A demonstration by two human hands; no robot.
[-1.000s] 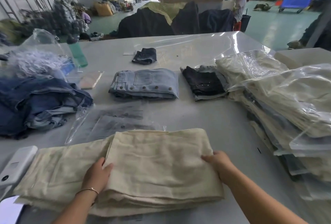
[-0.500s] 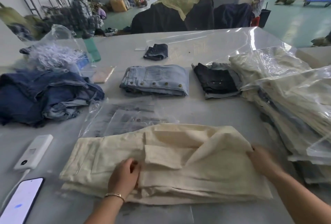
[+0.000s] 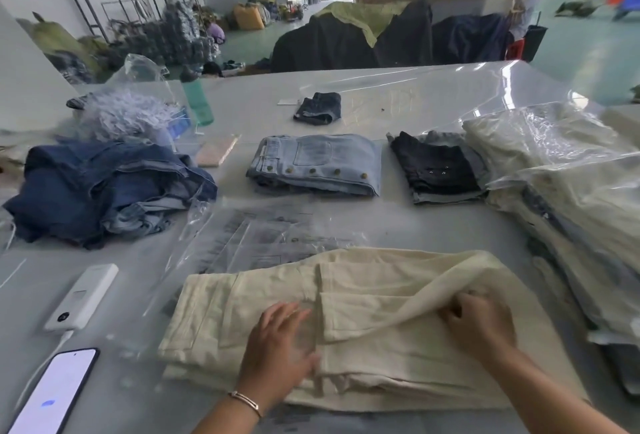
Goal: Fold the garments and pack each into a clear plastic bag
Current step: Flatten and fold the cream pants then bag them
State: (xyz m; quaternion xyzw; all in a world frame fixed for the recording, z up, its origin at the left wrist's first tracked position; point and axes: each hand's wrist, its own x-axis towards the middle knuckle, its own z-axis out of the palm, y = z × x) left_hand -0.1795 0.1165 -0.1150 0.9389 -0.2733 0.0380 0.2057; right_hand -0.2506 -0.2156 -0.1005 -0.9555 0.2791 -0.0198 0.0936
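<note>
Lifting cream garment (image 3: 363,298) fold higher, right hand (image 3: 481,324)

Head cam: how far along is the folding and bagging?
Done: bagged stack at right. In hand: cream trousers, left hand flat on them, right hand gripping a fold. Left: bagging these, light jeans, black shorts, blue denim pile.

a white power bank (image 3: 82,296) lies at the lower left of the frame, cabled to a lit phone (image 3: 52,395) in the corner; a green bottle (image 3: 196,99) stands upper left; a small tan pad (image 3: 217,154) lies just below it
</note>
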